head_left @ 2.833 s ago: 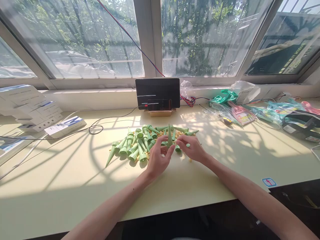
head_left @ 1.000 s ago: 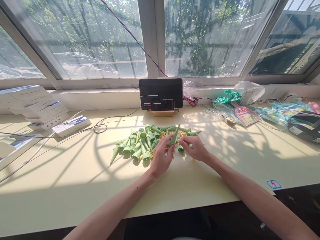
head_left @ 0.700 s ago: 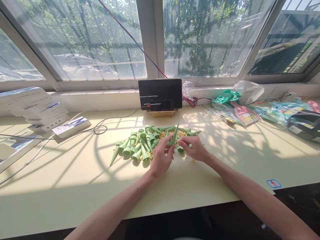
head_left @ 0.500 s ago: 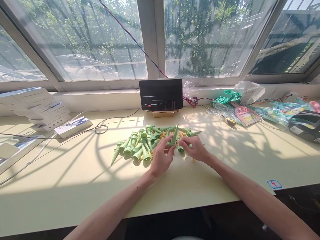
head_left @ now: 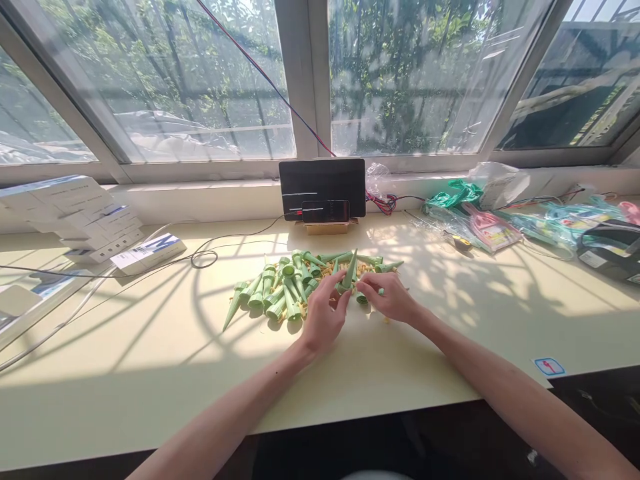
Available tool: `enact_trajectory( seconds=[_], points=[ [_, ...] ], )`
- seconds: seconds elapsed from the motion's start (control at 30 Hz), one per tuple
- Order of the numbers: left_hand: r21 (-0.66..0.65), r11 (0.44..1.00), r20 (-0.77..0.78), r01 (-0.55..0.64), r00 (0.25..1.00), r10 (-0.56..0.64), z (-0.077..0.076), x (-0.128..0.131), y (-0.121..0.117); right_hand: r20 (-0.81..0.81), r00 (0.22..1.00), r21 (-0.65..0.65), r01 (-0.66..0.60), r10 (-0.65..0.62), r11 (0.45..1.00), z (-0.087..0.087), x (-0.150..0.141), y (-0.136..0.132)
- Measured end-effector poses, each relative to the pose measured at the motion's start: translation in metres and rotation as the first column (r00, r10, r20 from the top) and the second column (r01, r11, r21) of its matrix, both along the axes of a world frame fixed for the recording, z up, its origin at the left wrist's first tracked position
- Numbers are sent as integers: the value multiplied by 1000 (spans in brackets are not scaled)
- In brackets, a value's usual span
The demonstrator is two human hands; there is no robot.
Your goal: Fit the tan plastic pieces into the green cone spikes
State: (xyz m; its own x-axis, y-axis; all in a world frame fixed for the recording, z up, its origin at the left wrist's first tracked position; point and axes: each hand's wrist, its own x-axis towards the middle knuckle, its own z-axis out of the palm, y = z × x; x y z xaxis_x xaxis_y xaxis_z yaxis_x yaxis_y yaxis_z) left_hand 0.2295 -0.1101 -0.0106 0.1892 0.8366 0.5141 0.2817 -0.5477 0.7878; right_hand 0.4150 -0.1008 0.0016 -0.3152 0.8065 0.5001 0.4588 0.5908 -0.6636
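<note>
A heap of green plastic cone spikes [head_left: 280, 290] lies on the pale yellow table [head_left: 150, 347], mixed with small yellow parts [head_left: 327, 269]. My left hand [head_left: 324, 315] pinches the wide base of one green cone [head_left: 349, 270], which points up and slightly away. My right hand [head_left: 393, 298] is closed at the same cone's base, its fingertips meeting those of the left. What the right fingers grip is too small to make out. A short green ring piece [head_left: 361, 297] lies just below the hands' meeting point.
A dark tablet [head_left: 323, 183] with a phone [head_left: 325, 211] in front leans at the window sill. White boxes [head_left: 85, 217] and cables [head_left: 203, 257] lie at the left. Plastic bags and packets [head_left: 493, 223] crowd the right, beside a black object [head_left: 607, 250].
The held cone tilted from upright to leaning right since the earliest frame. Over the last second the hands and cone stay almost still.
</note>
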Motion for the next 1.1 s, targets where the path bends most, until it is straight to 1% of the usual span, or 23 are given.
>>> enact_trajectory(
  seconds=[0.23, 0.43, 0.53, 0.7, 0.83, 1.1],
  points=[
    [14, 1000, -12, -11, 1000, 11, -1, 0, -1, -25, 1000, -43, 0, -1, 999, -1, -1, 0],
    [-107, 994, 54, 8, 999, -2, 5, -1, 1, -14, 999, -40, 30, -31, 999, 1, -1, 0],
    [-120, 993, 51, -11, 999, 18, 8, -1, 1, -28, 999, -34, 34, -35, 999, 3, -1, -1],
    [-69, 997, 29, -20, 999, 22, 8, -1, -1, -43, 999, 15, 30, -29, 999, 4, -2, -3],
    [-41, 999, 19, -17, 1000, 18, 8, -1, -2, -45, 999, 27, 19, -18, 999, 4, -3, -3],
    [85, 996, -59, -17, 998, 22, 10, -2, -3, -52, 998, 41, 26, -23, 999, 5, -6, -4]
  ],
)
